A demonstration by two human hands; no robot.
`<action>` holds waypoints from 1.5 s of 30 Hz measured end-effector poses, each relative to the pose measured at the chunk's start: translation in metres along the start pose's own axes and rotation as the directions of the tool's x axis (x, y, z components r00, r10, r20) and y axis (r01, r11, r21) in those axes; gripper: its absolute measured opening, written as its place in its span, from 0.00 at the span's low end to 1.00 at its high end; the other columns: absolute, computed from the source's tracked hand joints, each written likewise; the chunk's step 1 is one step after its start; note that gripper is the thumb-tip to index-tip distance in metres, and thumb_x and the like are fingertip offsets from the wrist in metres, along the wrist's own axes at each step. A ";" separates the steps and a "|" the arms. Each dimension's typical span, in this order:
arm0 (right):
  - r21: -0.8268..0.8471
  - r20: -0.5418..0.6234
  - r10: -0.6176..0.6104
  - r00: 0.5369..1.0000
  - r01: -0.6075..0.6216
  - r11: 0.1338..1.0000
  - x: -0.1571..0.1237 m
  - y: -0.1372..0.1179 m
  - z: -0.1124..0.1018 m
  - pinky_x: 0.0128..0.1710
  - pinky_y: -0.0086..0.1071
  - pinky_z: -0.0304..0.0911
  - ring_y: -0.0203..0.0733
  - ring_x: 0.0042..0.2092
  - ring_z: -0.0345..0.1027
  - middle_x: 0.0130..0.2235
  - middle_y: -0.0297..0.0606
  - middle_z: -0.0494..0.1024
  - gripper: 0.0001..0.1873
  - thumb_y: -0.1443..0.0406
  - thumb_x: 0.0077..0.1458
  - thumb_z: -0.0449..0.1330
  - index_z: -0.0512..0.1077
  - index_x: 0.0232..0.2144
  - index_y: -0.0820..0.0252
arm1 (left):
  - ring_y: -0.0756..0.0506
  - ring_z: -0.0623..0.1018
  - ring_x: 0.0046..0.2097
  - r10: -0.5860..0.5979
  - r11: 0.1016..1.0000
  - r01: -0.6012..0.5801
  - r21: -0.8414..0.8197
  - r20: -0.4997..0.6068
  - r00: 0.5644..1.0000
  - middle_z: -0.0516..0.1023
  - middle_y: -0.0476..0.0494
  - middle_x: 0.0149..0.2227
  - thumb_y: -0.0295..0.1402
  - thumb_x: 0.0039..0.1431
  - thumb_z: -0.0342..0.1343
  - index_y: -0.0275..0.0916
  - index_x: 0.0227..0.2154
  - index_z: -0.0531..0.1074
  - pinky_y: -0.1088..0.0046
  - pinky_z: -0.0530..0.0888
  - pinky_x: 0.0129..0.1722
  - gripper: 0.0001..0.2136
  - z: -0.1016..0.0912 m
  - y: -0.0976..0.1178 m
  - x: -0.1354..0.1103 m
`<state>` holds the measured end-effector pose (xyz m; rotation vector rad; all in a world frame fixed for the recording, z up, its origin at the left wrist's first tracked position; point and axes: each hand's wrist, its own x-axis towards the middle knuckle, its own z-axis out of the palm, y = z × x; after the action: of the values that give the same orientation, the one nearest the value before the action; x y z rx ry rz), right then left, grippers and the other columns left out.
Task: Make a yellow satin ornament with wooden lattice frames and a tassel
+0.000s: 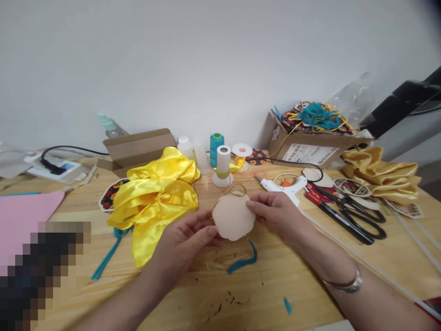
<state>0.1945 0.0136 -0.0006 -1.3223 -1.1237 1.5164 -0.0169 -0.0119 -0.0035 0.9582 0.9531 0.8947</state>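
Both of my hands hold a pale, scalloped flat piece above the wooden table. My left hand pinches its left edge with thumb and fingers. My right hand grips its right edge. A thin yellow cord loop stands out at the top of the piece, and a teal tassel hangs from its bottom onto the table. A silver bracelet sits on my right wrist.
Crumpled yellow satin lies to the left, a pink sheet further left. Thread spools stand behind the piece. A white glue gun and black scissors lie to the right, with a cardboard box of scraps and gold fabric.
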 end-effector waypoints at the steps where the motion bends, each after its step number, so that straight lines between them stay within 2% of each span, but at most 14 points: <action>1: -0.037 -0.018 -0.007 1.000 0.006 0.999 0.000 0.001 0.002 0.23 0.27 0.51 0.30 0.23 0.56 0.22 0.32 0.69 0.15 0.57 0.42 0.64 0.75 0.25 0.65 | 0.47 0.81 0.32 -0.004 0.998 0.006 0.059 -0.040 0.999 0.83 0.48 0.35 0.34 0.49 0.64 0.42 0.41 0.76 0.71 0.79 0.33 0.14 0.001 0.000 0.000; 4: -0.146 -0.061 -0.013 0.998 0.004 0.989 -0.002 0.000 0.007 0.23 0.27 0.51 0.31 0.23 0.56 0.22 0.32 0.71 0.12 0.59 0.43 0.63 0.75 0.25 0.65 | 0.48 0.80 0.30 -0.005 0.986 0.024 0.165 -0.111 0.994 0.82 0.51 0.31 0.34 0.49 0.63 0.42 0.37 0.77 0.73 0.79 0.30 0.11 0.002 0.000 0.002; 7: -0.232 -0.069 0.007 0.998 -0.022 0.972 -0.004 -0.004 0.009 0.26 0.29 0.55 0.32 0.25 0.60 0.24 0.34 0.73 0.10 0.61 0.44 0.62 0.75 0.24 0.65 | 0.49 0.79 0.29 -0.009 0.977 0.039 0.209 -0.141 0.990 0.82 0.52 0.30 0.34 0.49 0.63 0.42 0.35 0.77 0.74 0.79 0.29 0.09 0.001 -0.001 0.004; 12: -0.184 -0.002 0.037 0.999 -0.037 0.982 -0.007 -0.008 0.004 0.29 0.30 0.60 0.34 0.27 0.65 0.25 0.34 0.74 0.16 0.62 0.42 0.64 0.73 0.35 0.66 | 0.52 0.77 0.25 -0.012 0.970 0.044 0.239 -0.135 0.991 0.81 0.53 0.28 0.33 0.49 0.63 0.42 0.35 0.78 0.77 0.77 0.27 0.09 -0.002 0.001 0.003; 17: -0.124 0.150 0.036 0.988 -0.017 0.992 -0.015 -0.018 -0.003 0.28 0.27 0.60 0.32 0.27 0.66 0.25 0.33 0.74 0.16 0.61 0.42 0.67 0.72 0.34 0.64 | 0.50 0.78 0.30 -0.084 0.985 0.093 0.146 -0.067 0.994 0.81 0.49 0.32 0.35 0.49 0.63 0.41 0.38 0.78 0.75 0.77 0.29 0.11 -0.008 0.005 0.001; 20: -0.094 0.203 0.095 0.975 -0.077 0.993 -0.019 -0.023 -0.004 0.24 0.23 0.55 0.28 0.24 0.62 0.23 0.29 0.72 0.14 0.63 0.41 0.67 0.70 0.31 0.63 | 0.50 0.77 0.30 -0.161 0.984 0.162 0.074 -0.022 0.987 0.81 0.47 0.32 0.34 0.47 0.65 0.39 0.37 0.78 0.76 0.76 0.28 0.12 -0.010 0.009 -0.001; 24: -0.109 0.296 0.216 0.930 -0.192 0.975 -0.025 -0.030 -0.006 0.19 0.22 0.47 0.26 0.20 0.57 0.21 0.28 0.71 0.14 0.64 0.41 0.67 0.67 0.28 0.62 | 0.52 0.76 0.27 -0.226 0.973 0.227 -0.025 0.041 0.973 0.79 0.49 0.29 0.32 0.45 0.66 0.38 0.32 0.78 0.80 0.73 0.24 0.09 -0.011 0.014 -0.003; 27: -0.133 0.374 0.240 0.896 -0.204 0.970 -0.028 -0.033 -0.009 0.18 0.22 0.48 0.27 0.21 0.61 0.22 0.30 0.73 0.14 0.62 0.42 0.67 0.66 0.29 0.61 | 0.53 0.76 0.25 -0.265 0.961 0.270 -0.054 0.088 0.960 0.79 0.50 0.28 0.32 0.44 0.66 0.38 0.31 0.77 0.81 0.72 0.22 0.09 -0.011 0.015 -0.004; 30: -0.206 0.336 0.247 0.909 -0.185 0.961 -0.026 -0.030 -0.011 0.18 0.21 0.50 0.28 0.21 0.62 0.21 0.30 0.73 0.14 0.62 0.44 0.65 0.65 0.30 0.61 | 0.53 0.75 0.25 -0.281 0.960 0.279 0.033 0.084 0.956 0.79 0.49 0.28 0.33 0.46 0.65 0.37 0.34 0.77 0.81 0.72 0.21 0.11 -0.009 0.012 -0.001; 33: -0.348 0.256 0.242 0.936 -0.144 0.926 -0.017 -0.019 -0.012 0.18 0.22 0.53 0.29 0.20 0.62 0.20 0.28 0.72 0.12 0.64 0.44 0.64 0.65 0.30 0.60 | 0.53 0.76 0.25 -0.265 0.949 0.260 0.179 0.006 0.964 0.80 0.47 0.31 0.33 0.48 0.63 0.36 0.37 0.75 0.80 0.72 0.23 0.12 -0.005 0.006 0.003; 36: -0.529 0.217 0.245 0.945 -0.097 0.843 -0.008 -0.006 -0.011 0.19 0.23 0.56 0.31 0.21 0.64 0.20 0.29 0.72 0.08 0.65 0.45 0.61 0.66 0.29 0.60 | 0.51 0.76 0.26 -0.201 0.933 0.208 0.292 -0.054 0.978 0.80 0.48 0.30 0.33 0.48 0.61 0.36 0.41 0.73 0.77 0.73 0.24 0.15 -0.001 -0.001 0.006; 39: -0.622 0.188 0.245 0.951 -0.078 0.779 -0.005 0.001 -0.009 0.19 0.25 0.59 0.33 0.22 0.67 0.21 0.31 0.74 0.06 0.65 0.45 0.59 0.66 0.28 0.60 | 0.49 0.77 0.28 -0.118 0.910 0.138 0.391 -0.076 0.990 0.79 0.50 0.29 0.35 0.49 0.59 0.38 0.42 0.71 0.75 0.74 0.25 0.15 0.001 -0.004 0.006; 42: -0.678 0.167 0.219 0.961 -0.049 0.733 -0.006 0.001 -0.007 0.19 0.25 0.58 0.34 0.23 0.68 0.22 0.32 0.75 0.05 0.64 0.46 0.58 0.67 0.28 0.60 | 0.48 0.79 0.31 -0.040 0.832 0.074 0.550 -0.074 0.996 0.80 0.49 0.31 0.35 0.52 0.56 0.39 0.42 0.73 0.73 0.75 0.29 0.14 0.000 -0.004 0.004; 45: -0.716 0.157 0.201 0.967 -0.028 0.698 -0.007 -0.001 -0.006 0.19 0.24 0.56 0.34 0.23 0.68 0.21 0.32 0.75 0.05 0.65 0.45 0.58 0.67 0.27 0.60 | 0.47 0.79 0.35 0.090 0.682 -0.039 0.731 -0.031 0.995 0.81 0.49 0.35 0.33 0.54 0.55 0.41 0.44 0.74 0.71 0.75 0.36 0.14 -0.001 -0.003 0.003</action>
<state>0.2015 0.0076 0.0021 -1.7788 -1.9433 1.3834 -0.0163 -0.0097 -0.0078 1.6656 1.3863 0.5860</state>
